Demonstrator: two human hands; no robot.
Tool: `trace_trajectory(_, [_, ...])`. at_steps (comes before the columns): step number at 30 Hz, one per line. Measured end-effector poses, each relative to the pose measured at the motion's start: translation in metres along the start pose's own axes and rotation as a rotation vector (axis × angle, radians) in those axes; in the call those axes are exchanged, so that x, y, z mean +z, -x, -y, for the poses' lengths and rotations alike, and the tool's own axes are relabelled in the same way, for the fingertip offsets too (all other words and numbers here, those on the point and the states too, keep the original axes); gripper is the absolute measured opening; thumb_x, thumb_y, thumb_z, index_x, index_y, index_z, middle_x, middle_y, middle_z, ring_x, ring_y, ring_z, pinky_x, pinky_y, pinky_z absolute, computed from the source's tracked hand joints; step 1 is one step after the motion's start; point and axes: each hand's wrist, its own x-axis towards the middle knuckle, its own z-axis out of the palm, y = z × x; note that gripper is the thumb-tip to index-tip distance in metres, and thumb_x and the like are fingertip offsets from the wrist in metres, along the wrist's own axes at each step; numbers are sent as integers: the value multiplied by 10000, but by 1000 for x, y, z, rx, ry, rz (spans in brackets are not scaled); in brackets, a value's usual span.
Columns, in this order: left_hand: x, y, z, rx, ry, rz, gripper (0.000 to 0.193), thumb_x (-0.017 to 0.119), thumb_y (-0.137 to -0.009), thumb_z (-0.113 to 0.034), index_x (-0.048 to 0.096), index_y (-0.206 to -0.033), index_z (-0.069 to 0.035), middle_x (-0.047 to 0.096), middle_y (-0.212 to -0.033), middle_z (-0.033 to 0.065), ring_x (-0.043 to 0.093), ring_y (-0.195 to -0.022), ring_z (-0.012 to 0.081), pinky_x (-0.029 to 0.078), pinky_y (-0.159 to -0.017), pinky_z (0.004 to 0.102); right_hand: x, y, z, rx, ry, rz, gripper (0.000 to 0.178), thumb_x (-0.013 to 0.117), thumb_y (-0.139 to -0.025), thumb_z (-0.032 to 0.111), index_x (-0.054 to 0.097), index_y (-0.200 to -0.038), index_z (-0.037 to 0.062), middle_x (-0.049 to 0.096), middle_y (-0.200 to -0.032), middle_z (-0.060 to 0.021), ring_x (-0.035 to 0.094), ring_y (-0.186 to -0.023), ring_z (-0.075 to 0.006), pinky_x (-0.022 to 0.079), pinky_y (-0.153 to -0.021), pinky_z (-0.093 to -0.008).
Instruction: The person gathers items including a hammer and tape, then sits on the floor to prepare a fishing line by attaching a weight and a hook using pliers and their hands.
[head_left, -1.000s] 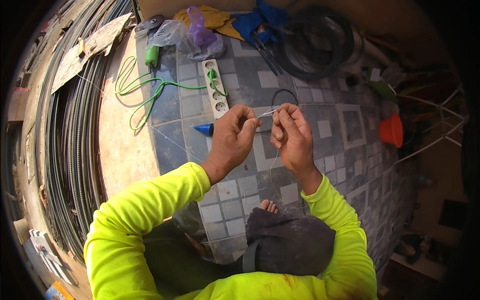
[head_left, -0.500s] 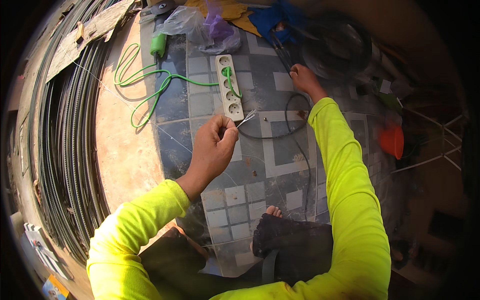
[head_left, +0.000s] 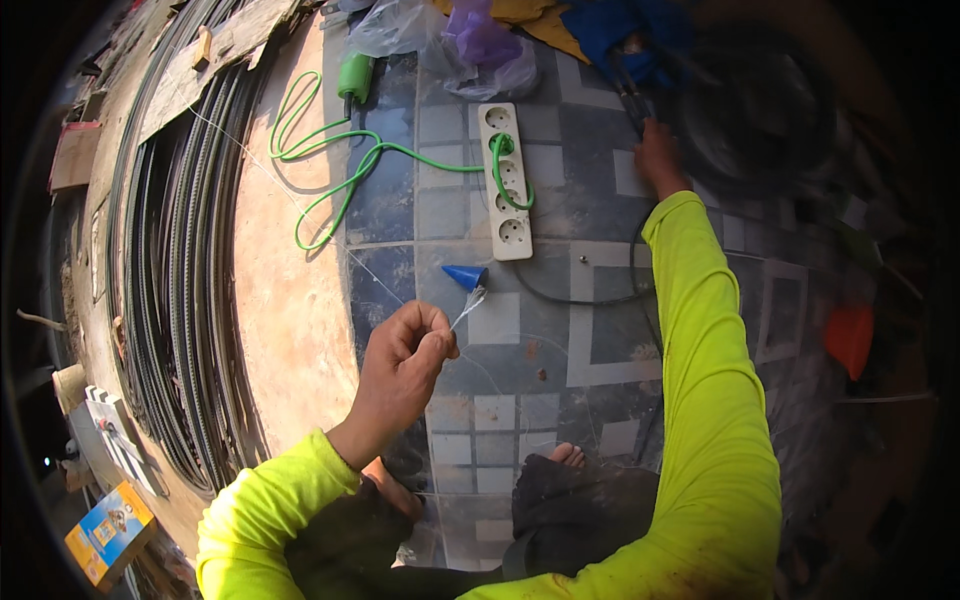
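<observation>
Pinching a bunch of thin pale strands (head_left: 470, 305) in the left hand (head_left: 395, 365), pressing thumb and forefinger together and letting the frayed end poke out toward 2 o'clock. Taking that hand as the dial's centre, with 12 straight ahead. Holding the frayed end right by a blue cone (head_left: 463, 276) at 1 o'clock; cannot tell whether touching it.

Stretching the right hand (head_left: 660, 155) out to 2 o'clock, well apart from the left, to the near ends of a long-handled tool (head_left: 627, 95). Cannot tell, in the dimness there, whether gripping the handles or just touching them. Finding a blue cloth (head_left: 630, 40) past that tool, and a dark coil (head_left: 765, 105) at 2 o'clock from the right hand.

Back at the left hand, looking farther along 1 o'clock to a white power strip (head_left: 511, 225), flat on the tiled floor (head_left: 620, 335), with a green plug (head_left: 502, 145) in it. Following a green cord (head_left: 440, 163) from the plug into loops at 11, near a green-handled tool (head_left: 355, 78) at 12. Seeing a purple bag (head_left: 485, 35) between 12 and 1, and a black cable (head_left: 590, 302) curving between 2 and 3.

Farther out, meeting bundled steel bars (head_left: 170, 290) at 10, a wooden board (head_left: 225, 60) across them at 11, a blue and yellow box (head_left: 110, 535) at 8, and an orange-red bucket (head_left: 848, 340) at 3.
</observation>
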Motion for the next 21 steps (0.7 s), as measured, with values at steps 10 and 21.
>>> trace_trajectory(10, [11,-20,-6,-119,18,7,110,523,-970,-141,556,-895,-66,587,-796,1,408,-563,9,335,-490,178,-22,1,-49,-26,-284,-44,289,587,-857,216,624,-994,-35,655,-1035,-264,642,-987,-430,512,-867,-472])
trace_trajectory(21, [-18,-28,18,-99,-167,84,115,537,-980,-159,544,-884,-96,578,-780,-10,403,-536,7,324,-459,180,-60,80,-38,-428,95,-468,265,613,-782,172,608,-911,-59,622,-1007,-255,647,-926,-388,539,-756,-433])
